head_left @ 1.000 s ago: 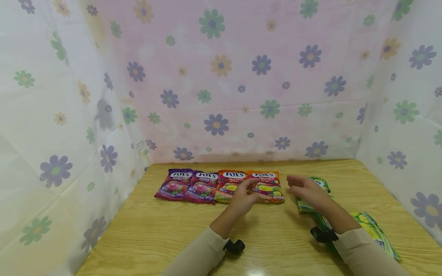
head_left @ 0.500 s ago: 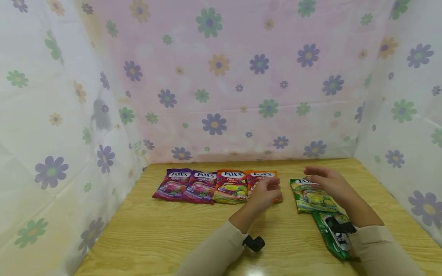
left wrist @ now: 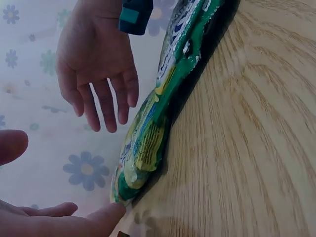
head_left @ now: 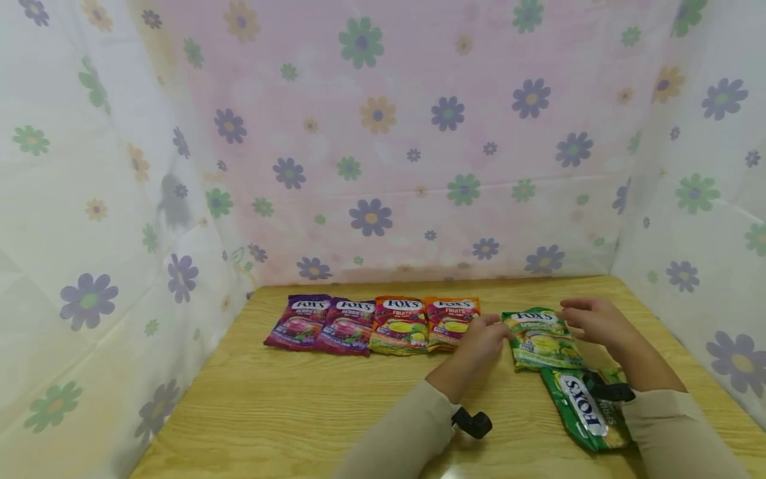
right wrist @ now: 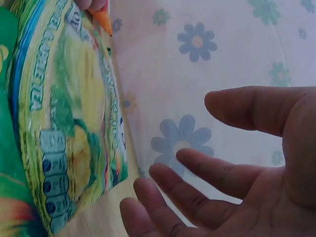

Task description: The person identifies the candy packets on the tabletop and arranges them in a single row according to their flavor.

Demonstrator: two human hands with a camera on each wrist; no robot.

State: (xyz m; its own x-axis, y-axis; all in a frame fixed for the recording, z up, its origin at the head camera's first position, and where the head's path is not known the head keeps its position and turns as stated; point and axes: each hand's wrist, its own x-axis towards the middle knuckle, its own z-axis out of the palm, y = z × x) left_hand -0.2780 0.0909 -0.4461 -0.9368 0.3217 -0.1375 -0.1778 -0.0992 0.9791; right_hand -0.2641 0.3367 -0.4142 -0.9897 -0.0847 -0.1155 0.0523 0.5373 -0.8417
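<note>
A green and yellow candy bag point(head_left: 541, 340) lies face up between my two hands. At its left edge is my left hand point(head_left: 479, 346); in the left wrist view a fingertip point(left wrist: 116, 210) appears to touch the bag's end. Relaxed and spread, my right hand point(head_left: 607, 326) hovers off the bag's right side, and the right wrist view shows a gap between its fingers point(right wrist: 187, 197) and the bag. A second green candy bag point(head_left: 586, 409) lies turned sideways in front, partly hidden by my right wrist and touching or just under the first bag's lower edge.
Left of my hands, two purple berry candy bags point(head_left: 323, 326) and two orange fruit candy bags point(head_left: 399, 326) lie in a row, the rightmost partly behind my left hand. Flowered cloth point(head_left: 413, 219) walls the wooden table point(head_left: 287, 412) at the back and sides.
My left hand has moved right, from over the orange bags to the green bag's left edge. My right hand has shifted right, off the green bag, which now lies uncovered and straighter.
</note>
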